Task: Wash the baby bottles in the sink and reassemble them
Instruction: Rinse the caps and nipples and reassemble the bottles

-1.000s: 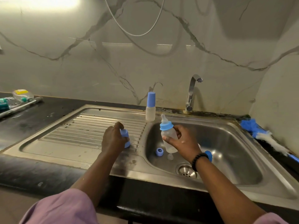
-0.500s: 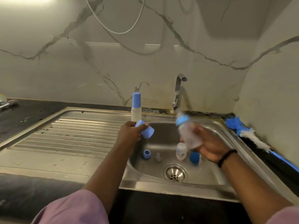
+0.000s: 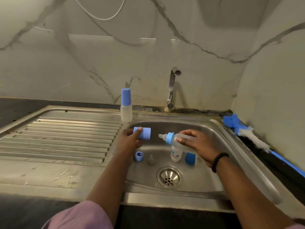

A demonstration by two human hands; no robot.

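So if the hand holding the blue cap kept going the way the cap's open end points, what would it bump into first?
Probably the teat of the bottle held sideways in the right hand. The left hand points the blue cap rightward at it, though depth is hard to judge.

At frame centre, my left hand (image 3: 130, 141) grips a blue cap (image 3: 143, 133) over the sink (image 3: 244, 156). My right hand (image 3: 196, 144) holds a bottle (image 3: 179, 140) sideways, teat pointing left. Loose parts lie below them in the basin.
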